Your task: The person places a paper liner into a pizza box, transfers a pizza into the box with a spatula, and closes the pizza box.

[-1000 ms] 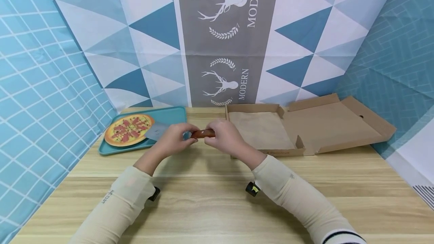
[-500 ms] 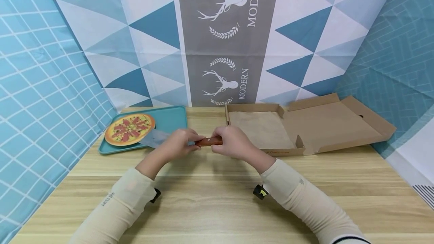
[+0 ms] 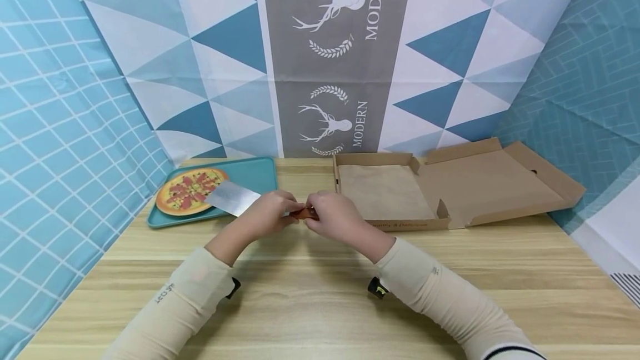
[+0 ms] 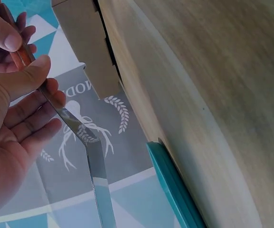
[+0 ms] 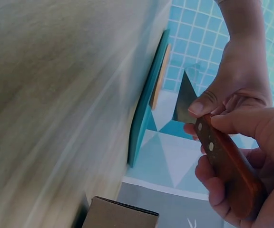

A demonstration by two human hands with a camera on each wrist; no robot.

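Note:
Both hands hold a spatula with a flat metal blade (image 3: 232, 198) and a brown wooden handle (image 5: 229, 168). My left hand (image 3: 270, 213) pinches it where the metal neck meets the handle. Further back, my right hand (image 3: 332, 213) grips the wooden handle, its fingers curled round it. The bent metal neck (image 4: 75, 124) shows in the left wrist view. The blade points left, its end overlapping the right edge of a pizza (image 3: 189, 192) in the head view. That pizza lies on the left part of a teal tray (image 3: 257, 170).
An opened cardboard pizza box (image 3: 400, 225) lined with brown paper (image 3: 382, 190) stands at the back right. Its lid (image 3: 490, 185) lies folded out to the right. Patterned cloth walls (image 3: 330, 60) close off the back and sides of the wooden table (image 3: 310, 299).
The hands have come slightly nearer the body with the spatula. Its blade has turned, showing a brighter face now. The right hand shifted right, then back left along the handle.

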